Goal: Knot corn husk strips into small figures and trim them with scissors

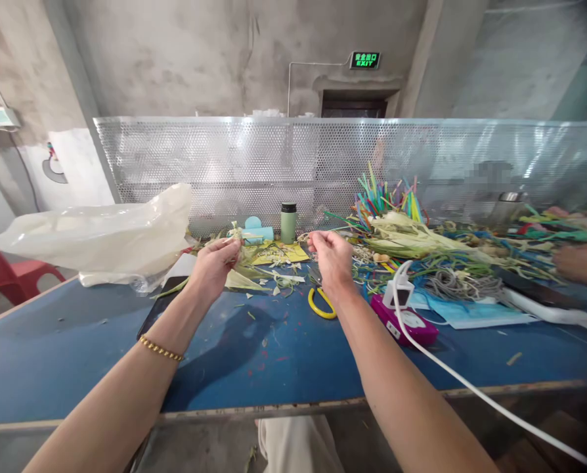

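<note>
My left hand (218,260) is closed in a pinch on a small pale bundle that looks like corn husk (235,232), held above the blue table. To its right, my right hand (333,255) has thumb and forefinger pressed together; a thin strand seems to be at the fingertips, too fine to name. Just below the right hand lie yellow-handled scissors (322,314), their blades partly hidden by it. Husk scraps (247,279) are strewn on the table between and behind the hands. A yellow sheet (298,252) with pale bits on it lies behind them.
A green bottle (288,225) stands before the perforated metal panel (215,154). Left is a large plastic bag (106,233); right are husks (402,230), colourful stems (372,197) and a purple power strip (412,332) with a white cable (463,376). Another person's hand (584,264) is far right.
</note>
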### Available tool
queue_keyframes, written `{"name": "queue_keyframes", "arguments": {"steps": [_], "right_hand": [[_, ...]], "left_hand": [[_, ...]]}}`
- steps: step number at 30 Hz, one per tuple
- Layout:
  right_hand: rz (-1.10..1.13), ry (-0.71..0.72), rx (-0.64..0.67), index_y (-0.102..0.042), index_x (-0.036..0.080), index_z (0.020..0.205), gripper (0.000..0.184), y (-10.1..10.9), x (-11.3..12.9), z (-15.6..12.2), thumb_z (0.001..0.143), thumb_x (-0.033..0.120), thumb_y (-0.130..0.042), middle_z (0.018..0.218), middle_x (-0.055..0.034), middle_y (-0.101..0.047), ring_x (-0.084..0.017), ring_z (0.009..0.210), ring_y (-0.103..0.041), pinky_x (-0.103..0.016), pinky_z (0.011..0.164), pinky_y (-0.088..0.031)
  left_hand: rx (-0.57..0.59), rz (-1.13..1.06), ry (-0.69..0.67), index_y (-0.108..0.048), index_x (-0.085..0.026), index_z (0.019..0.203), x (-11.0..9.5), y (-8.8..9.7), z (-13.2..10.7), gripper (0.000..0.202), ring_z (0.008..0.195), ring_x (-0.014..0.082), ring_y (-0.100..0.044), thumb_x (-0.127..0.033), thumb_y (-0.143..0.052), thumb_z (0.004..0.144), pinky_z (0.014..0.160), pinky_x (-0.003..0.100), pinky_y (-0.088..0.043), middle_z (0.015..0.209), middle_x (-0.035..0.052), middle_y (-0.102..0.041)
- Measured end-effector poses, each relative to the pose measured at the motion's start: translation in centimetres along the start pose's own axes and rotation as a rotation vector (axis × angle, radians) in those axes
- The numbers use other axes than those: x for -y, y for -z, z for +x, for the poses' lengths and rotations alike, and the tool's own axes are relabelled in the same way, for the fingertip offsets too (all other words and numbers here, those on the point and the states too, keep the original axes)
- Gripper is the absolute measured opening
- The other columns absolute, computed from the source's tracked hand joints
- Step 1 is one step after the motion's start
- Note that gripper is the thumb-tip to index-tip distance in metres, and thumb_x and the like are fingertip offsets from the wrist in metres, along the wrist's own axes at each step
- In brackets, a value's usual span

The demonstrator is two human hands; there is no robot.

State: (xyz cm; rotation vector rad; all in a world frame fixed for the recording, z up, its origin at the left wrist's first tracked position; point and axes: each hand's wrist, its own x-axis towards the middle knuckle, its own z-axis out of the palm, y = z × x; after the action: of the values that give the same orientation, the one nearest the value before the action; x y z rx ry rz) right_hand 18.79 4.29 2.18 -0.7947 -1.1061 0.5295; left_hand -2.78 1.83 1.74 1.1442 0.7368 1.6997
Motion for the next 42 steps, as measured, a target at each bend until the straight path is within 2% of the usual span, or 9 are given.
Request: {"name": "queue_keyframes", "arguments": {"steps": [3,8,15,18,22,27,33,36,42], "right_hand": [[-0.084,-0.097,0.142,-0.067,0.013,0.075,0.015,-0.2,0.3,-0.9,0.071,0.026,-0.061,0.067,-0.0024,-0.065,-0.012,0.060,-0.056,-0.024,0.058,-0.043],[-0.137,-0.293,0.687,-0.069,0.013,0.074,0.025,-1.8,0.2,-4.3,0.078,0.037,-0.062,0.070,-0.0033,-0.066,-0.013,0.062,-0.058,-0.023,0.053,-0.041],[-0.057,-0.305,0.606,-0.059,0.015,0.066,0.021,-3.6,-0.7,-6.1,0.083,0.026,-0.057,0.061,0.0010,-0.061,-0.008,0.050,-0.051,-0.020,0.051,-0.040],[-0.127,-0.282,0.655,-0.057,0.016,0.065,0.020,-3.8,-0.7,-6.6,0.084,0.020,-0.053,0.058,0.0019,-0.060,-0.007,0.045,-0.049,-0.018,0.046,-0.038],[-0.225,-0.346,0.922,-0.060,0.015,0.069,0.014,-3.7,-0.6,-7.9,0.081,0.015,-0.054,0.057,0.0015,-0.060,-0.007,0.044,-0.051,-0.017,0.043,-0.039],[-0.268,-0.330,1.306,-0.064,0.014,0.075,0.008,-3.3,-0.5,-8.8,0.078,0.014,-0.056,0.060,0.0015,-0.061,-0.007,0.048,-0.053,-0.017,0.047,-0.044],[-0.429,-0.215,1.440,-0.065,0.014,0.074,0.010,-3.3,-0.2,-8.6,0.078,0.020,-0.059,0.062,0.0012,-0.063,-0.006,0.050,-0.054,-0.015,0.049,-0.040],[-0.461,-0.158,1.469,-0.066,0.015,0.076,0.011,-3.2,0.0,-8.5,0.078,0.023,-0.058,0.064,0.0013,-0.065,-0.007,0.053,-0.056,-0.015,0.050,-0.039],[-0.498,-0.113,1.508,-0.066,0.017,0.076,0.012,-2.9,0.5,-8.4,0.077,0.024,-0.056,0.065,0.0026,-0.066,-0.008,0.056,-0.058,-0.016,0.051,-0.038]], "left_hand": [[0.037,0.062,0.069,-0.071,-0.011,0.072,1.1,-0.3,-0.3,0.030,0.055,0.0068,-0.045,-0.031,-0.086,0.056,0.053,0.023,-0.031,0.064,-0.0008,-0.057],[0.155,0.158,0.128,-0.070,-0.013,0.070,2.4,-0.7,-1.0,0.024,0.055,0.0084,-0.048,-0.033,-0.082,0.063,0.054,0.025,-0.031,0.063,-0.0001,-0.060],[0.276,0.148,0.235,-0.071,-0.013,0.072,2.1,-0.4,-1.2,0.020,0.059,0.0141,-0.057,-0.031,-0.078,0.068,0.059,0.028,-0.037,0.066,0.0044,-0.065],[0.149,0.090,0.232,-0.071,-0.012,0.069,1.7,-0.1,-0.6,0.018,0.060,0.0126,-0.056,-0.024,-0.081,0.062,0.058,0.027,-0.039,0.067,0.0036,-0.065],[-0.017,0.043,0.189,-0.072,-0.011,0.074,1.1,0.9,0.6,0.023,0.060,0.0100,-0.054,-0.022,-0.082,0.057,0.057,0.023,-0.040,0.072,0.0031,-0.067],[-0.025,0.167,0.202,-0.070,-0.010,0.070,2.0,1.2,1.0,0.026,0.055,0.0089,-0.052,-0.025,-0.084,0.056,0.051,0.022,-0.035,0.063,0.0018,-0.062],[0.088,0.294,0.330,-0.063,-0.011,0.059,3.2,-0.9,2.2,0.021,0.054,0.0108,-0.056,-0.010,-0.080,0.047,0.049,0.023,-0.035,0.057,0.0003,-0.058],[0.145,0.334,0.328,-0.061,-0.009,0.055,3.6,-2.2,4.2,0.019,0.052,0.0108,-0.056,-0.004,-0.078,0.047,0.048,0.023,-0.037,0.057,0.0029,-0.059],[0.103,0.337,0.350,-0.056,-0.012,0.057,5.9,-4.6,9.5,0.029,0.048,0.0137,-0.057,0.007,-0.075,0.045,0.047,0.023,-0.039,0.049,0.0019,-0.056]]}}
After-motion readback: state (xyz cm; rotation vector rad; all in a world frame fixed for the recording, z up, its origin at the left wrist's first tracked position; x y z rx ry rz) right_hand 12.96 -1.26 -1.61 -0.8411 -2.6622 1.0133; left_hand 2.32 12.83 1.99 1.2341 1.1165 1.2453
